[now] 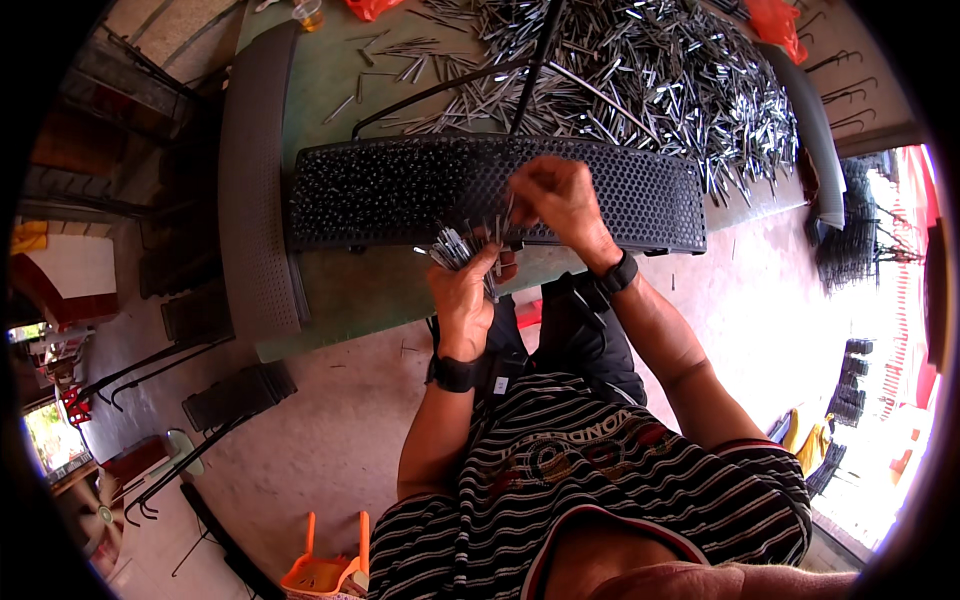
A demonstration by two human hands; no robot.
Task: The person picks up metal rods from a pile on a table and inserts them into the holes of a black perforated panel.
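My left hand (466, 285) is closed round a bunch of thin metal rods (452, 246) at the near edge of a long black perforated rack (655, 200). Just above and to the right, my right hand (560, 200) has its fingers pinched together over the rack; a thin rod (511, 208) shows at the fingertips. Rod ends fill the holes in the left part of the rack, while the right part shows open holes. Beyond it, a large heap of metal rods (640, 80) covers the far side of the green table (330, 300).
A grey perforated panel (255, 190) stands along the table's left side. Black bars (537, 75) rise behind the rack. Red plastic bags (776, 28) lie at the far corners. An orange stool (325, 570) and a black rack on a stand (240, 395) are on the floor.
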